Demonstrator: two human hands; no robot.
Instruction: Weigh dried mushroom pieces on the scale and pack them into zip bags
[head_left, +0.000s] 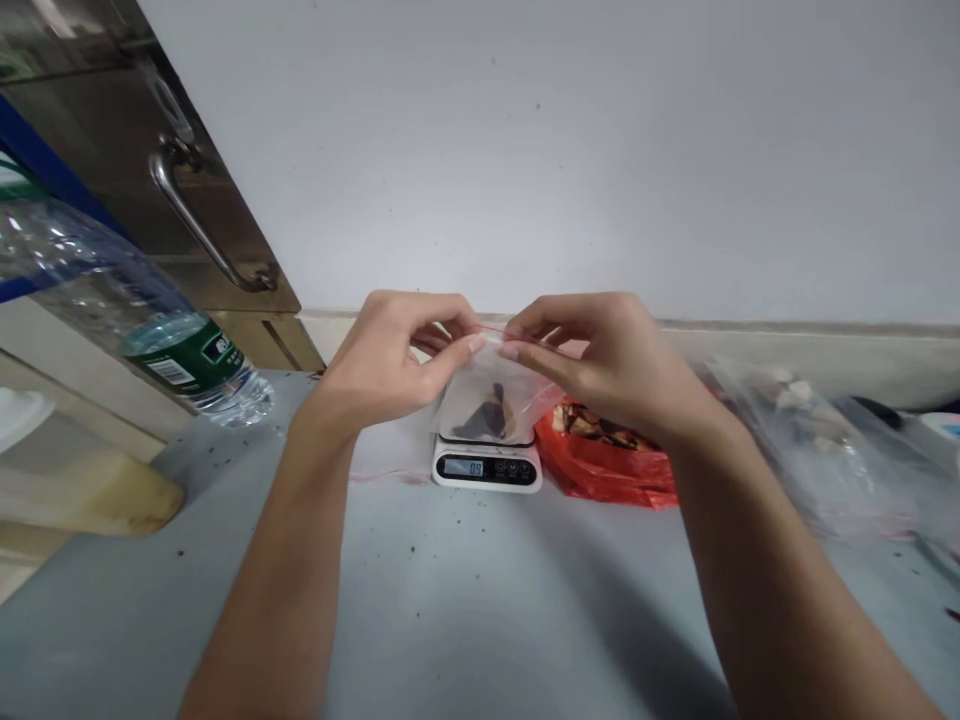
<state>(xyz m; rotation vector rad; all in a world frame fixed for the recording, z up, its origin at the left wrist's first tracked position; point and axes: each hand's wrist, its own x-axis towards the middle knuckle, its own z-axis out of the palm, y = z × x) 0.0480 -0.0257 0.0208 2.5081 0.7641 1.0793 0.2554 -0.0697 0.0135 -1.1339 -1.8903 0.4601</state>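
My left hand (390, 355) and my right hand (592, 355) both pinch the red zip edge at the top of a small clear plastic bag (487, 400). Thumbs and forefingers meet at the middle of that edge. Dark dried pieces lie in the bottom of the bag. The bag hangs just above a small white digital scale (486, 466) on the grey table (465, 600); whether it touches the scale pan I cannot tell. The scale's display is lit.
A red plastic bag (611, 465) of brown dried pieces sits right of the scale. Clear bags (817, 450) lie at the far right. A clear water bottle (150, 320) tilts at the left, before a metal door with a handle (199, 225). A white wall rises behind.
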